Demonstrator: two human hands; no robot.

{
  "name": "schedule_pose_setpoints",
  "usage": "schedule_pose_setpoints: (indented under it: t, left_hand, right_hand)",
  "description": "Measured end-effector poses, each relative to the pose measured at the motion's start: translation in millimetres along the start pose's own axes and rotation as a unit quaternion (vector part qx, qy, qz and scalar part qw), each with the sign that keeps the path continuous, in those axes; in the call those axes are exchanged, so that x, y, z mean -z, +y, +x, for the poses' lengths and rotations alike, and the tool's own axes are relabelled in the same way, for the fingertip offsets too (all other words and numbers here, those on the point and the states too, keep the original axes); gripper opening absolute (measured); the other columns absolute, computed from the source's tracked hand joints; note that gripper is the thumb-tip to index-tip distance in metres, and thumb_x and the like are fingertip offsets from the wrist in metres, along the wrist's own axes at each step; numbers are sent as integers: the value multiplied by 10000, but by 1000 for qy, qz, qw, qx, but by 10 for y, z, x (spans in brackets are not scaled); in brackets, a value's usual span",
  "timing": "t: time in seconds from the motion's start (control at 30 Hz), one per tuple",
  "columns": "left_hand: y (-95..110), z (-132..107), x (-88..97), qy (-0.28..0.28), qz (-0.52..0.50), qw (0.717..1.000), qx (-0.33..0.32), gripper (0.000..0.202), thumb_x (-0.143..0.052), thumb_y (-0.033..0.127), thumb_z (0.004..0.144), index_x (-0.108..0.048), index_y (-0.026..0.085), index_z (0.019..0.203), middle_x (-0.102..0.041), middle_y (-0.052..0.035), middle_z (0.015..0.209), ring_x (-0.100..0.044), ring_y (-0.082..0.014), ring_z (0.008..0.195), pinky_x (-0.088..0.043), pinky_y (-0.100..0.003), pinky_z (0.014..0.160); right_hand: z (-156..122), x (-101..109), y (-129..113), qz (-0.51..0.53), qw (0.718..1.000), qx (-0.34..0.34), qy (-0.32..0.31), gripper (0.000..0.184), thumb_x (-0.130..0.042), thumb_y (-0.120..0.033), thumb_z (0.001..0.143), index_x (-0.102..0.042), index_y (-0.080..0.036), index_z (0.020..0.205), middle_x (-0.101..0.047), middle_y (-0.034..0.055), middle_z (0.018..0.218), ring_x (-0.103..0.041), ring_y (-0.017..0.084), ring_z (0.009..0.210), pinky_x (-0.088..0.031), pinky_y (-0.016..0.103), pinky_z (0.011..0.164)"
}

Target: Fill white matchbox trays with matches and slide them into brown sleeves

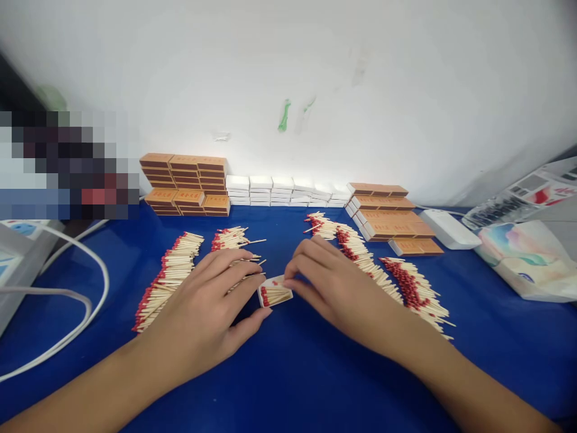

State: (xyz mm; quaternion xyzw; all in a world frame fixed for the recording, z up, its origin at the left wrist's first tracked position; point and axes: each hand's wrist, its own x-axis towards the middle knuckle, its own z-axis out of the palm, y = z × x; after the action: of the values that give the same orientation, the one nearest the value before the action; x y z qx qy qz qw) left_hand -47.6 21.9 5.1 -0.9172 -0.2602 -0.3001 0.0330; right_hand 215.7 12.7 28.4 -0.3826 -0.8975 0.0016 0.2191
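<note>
A small white matchbox tray (292,293) sits at the middle of the blue table, with several red-headed matches (276,296) lying in it. My left hand (211,300) holds the tray's left end between thumb and forefinger. The fingertips of my right hand (324,270) are pinched together at the tray's far right edge; what they hold, if anything, is hidden. Beyond my left fingers lies a small pile of matches (228,238), partly covered by that hand. A long row of matches (174,270) runs along the left of it.
More match piles (360,249) (415,291) spread on the right. Along the wall stand stacked orange matchboxes (189,174), white trays (282,189) and more orange boxes (390,216). A white device (451,228) and a tissue pack (525,258) lie right; white cables (106,282) curve left.
</note>
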Motion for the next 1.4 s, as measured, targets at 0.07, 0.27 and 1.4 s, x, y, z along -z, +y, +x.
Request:
schedule_pose_setpoints:
  t: [0.07,0.27,1.4]
  left_hand:
    - [5,4,-8,5,2,1000,1,210,-713,253,1063,-702,131,1234,-778,-122,1209,-688,-326,1269,-591,-551,1130]
    - [13,22,-9,7,2,1000,-7,229,-705,250,1065,-682,134,1261,-781,-131,1226,-688,-328,1275,-597,-541,1108]
    - [-2,13,28,5,-3,1000,-11,209,-702,276,1069,-702,148,1235,-789,-119,1191,-706,-327,1263,-610,-544,1118]
  right_hand:
    - [18,-58,-85,-39,999,26,-11,179,-571,-162,1124,-707,-174,1008,-708,112,1023,-600,263,961,-547,436,910]
    - [24,-122,-100,-21,999,16,-27,207,-556,-182,1138,-717,-165,1008,-718,126,1048,-591,257,953,-548,425,895]
    - [-245,-5,1105,-17,992,-123,5,155,-577,-249,1085,-678,-230,970,-674,98,974,-604,273,915,-496,405,803]
